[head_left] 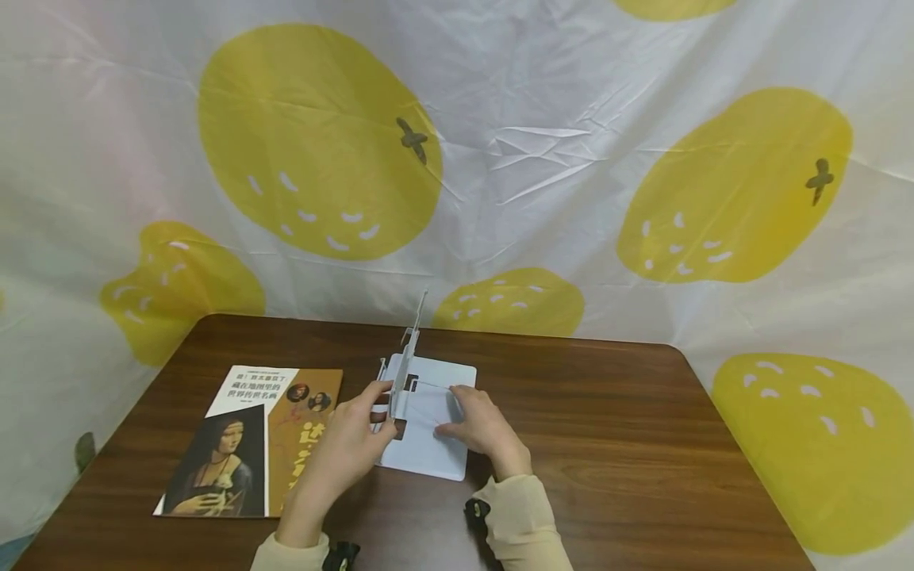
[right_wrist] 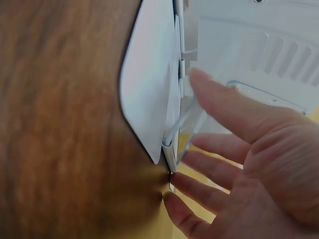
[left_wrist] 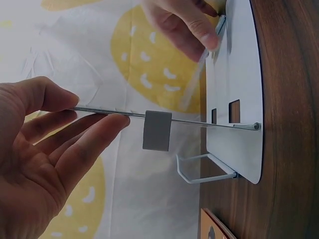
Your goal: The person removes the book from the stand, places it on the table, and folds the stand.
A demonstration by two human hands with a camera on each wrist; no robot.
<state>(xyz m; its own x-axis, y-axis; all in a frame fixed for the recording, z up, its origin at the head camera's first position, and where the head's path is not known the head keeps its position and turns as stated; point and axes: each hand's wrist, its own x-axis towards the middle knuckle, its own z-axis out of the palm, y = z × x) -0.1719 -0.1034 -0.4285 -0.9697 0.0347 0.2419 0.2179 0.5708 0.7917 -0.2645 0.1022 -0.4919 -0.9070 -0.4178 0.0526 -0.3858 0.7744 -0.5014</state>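
A white metal book stand [head_left: 432,460] lies with its base flat on the table, its back panel [head_left: 408,357] standing up edge-on. My left hand [head_left: 350,440] pinches the panel's edge between thumb and fingers, as the left wrist view shows. A grey clip [left_wrist: 157,130] sits on the panel. On the other side, my right hand [head_left: 489,428] holds the wire support [right_wrist: 183,119] low over the base, thumb and fingers around it; part of the wire is hidden behind the thumb. A bent wire holder [left_wrist: 207,169] sticks out at the base's front side.
Left of the stand lies a book [head_left: 236,444] with a portrait on its cover, close to the left forearm. The brown wooden table [head_left: 607,444] extends to the right. Behind it hangs a white curtain [head_left: 528,198] printed with yellow fruit.
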